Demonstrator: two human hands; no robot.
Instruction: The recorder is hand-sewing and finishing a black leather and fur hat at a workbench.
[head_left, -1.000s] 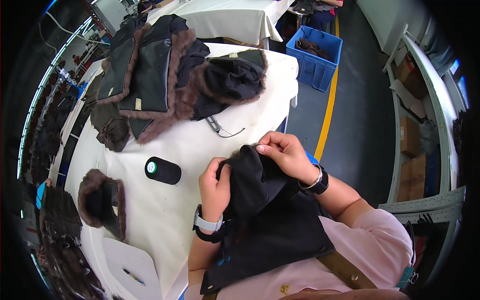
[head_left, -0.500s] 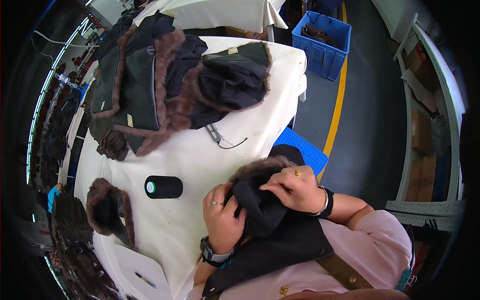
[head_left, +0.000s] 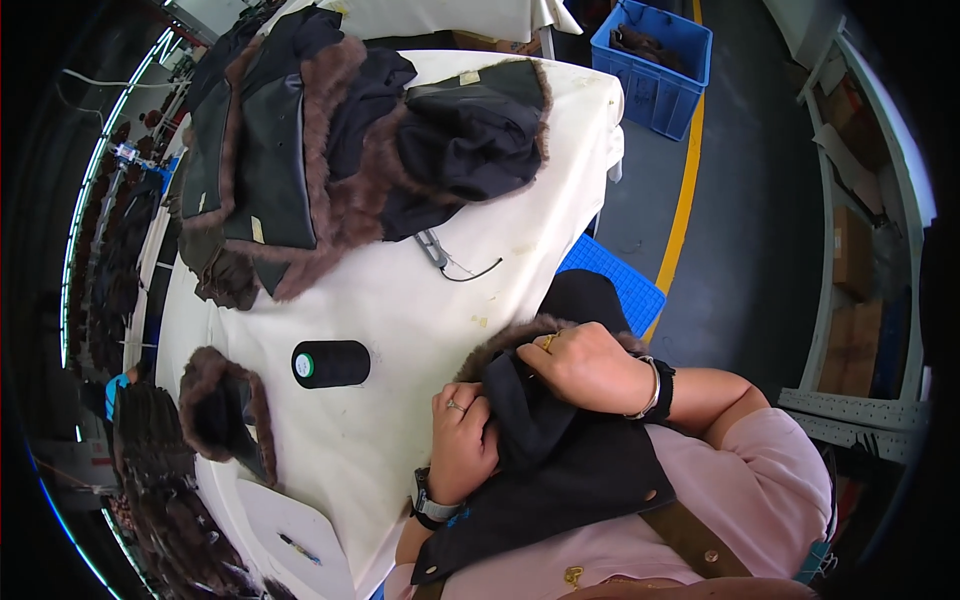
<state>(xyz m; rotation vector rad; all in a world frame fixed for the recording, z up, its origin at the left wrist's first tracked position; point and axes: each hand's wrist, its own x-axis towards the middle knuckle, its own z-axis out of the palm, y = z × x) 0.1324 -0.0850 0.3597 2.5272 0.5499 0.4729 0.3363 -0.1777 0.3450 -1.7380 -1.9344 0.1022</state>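
Bunched in my lap, against the table's near edge, is a black cloth piece with brown fur trim (head_left: 520, 410). My left hand (head_left: 466, 440) is closed round its left side, with the fingertips tucked behind the folds. My right hand (head_left: 590, 370) is pinched closed on the upper edge of the cloth, close to the fur. Whether a needle is between those fingers cannot be seen. A black flap with metal snaps (head_left: 560, 505) lies across my front, below both hands. To the left, a cone of black thread (head_left: 331, 364) lies on its side on the white tablecloth (head_left: 400, 310).
Dark fur-trimmed garments (head_left: 350, 150) are heaped on the table's far side. Grey thread snips (head_left: 432, 248) with a black cord lie before them. A fur-edged ring-shaped piece (head_left: 205, 400) and a pen (head_left: 298, 548) are at left. A blue crate (head_left: 650, 75) stands on the floor.
My left hand has shifted right along the cloth. My right hand has rolled over and drawn slightly left, its fingers now tighter on the edge. The view has tilted slightly.
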